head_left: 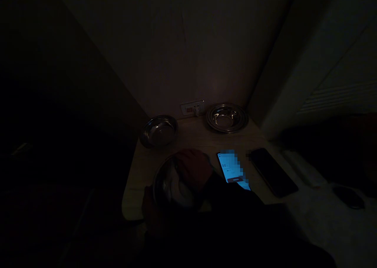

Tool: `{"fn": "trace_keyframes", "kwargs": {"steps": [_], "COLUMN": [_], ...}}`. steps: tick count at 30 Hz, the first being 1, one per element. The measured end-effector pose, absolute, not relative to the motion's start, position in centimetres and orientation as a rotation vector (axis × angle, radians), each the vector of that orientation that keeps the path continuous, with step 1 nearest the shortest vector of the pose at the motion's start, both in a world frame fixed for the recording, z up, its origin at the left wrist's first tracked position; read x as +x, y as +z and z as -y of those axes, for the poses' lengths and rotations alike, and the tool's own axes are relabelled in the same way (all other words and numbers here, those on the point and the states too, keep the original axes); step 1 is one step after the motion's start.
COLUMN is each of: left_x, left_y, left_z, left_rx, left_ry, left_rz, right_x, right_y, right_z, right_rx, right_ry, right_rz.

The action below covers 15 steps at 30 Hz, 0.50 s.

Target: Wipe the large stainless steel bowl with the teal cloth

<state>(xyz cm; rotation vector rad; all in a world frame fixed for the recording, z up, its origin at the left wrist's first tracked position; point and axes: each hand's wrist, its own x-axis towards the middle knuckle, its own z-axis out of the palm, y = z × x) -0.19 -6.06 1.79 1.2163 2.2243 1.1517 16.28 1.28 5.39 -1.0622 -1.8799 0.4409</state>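
Note:
In dim light, a large shiny metal bowl [165, 185] is at the front of the small wooden table. My left hand [150, 207] grips its near left rim, the fingers mostly lost in shadow. My right hand [194, 167] reaches over the bowl from the right, its bent fingers pressed down inside it. A pale patch beside those fingers could be a cloth or a reflection; I cannot tell which. Just right of my right sleeve lies a phone with a lit blue screen [231, 167].
At the back left stands a metal bowl [160, 132]. Several stacked metal dishes [226, 118] sit at the back right. A wall socket [193, 108] with a plug is behind them. A dark phone [273, 173] lies at the table's right. A cabinet with slats borders the right side.

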Motion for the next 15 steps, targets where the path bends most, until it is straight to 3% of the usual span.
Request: {"fn": "trace_keyframes", "kwargs": {"steps": [7, 15], "left_x": [-0.7, -0.4], "left_y": [2.9, 3.5], "left_z": [6.4, 6.5], "left_rx": [1.31, 1.252], "left_ry": [0.922, 0.966], "left_rz": [-2.245, -2.222], "right_x": [21.1, 21.3], "right_y": [1.0, 4.7], "right_z": [0.7, 3.4], "right_rx": [-1.366, -1.337], "right_ry": [0.531, 0.627], "right_rz": [1.453, 1.228]}}
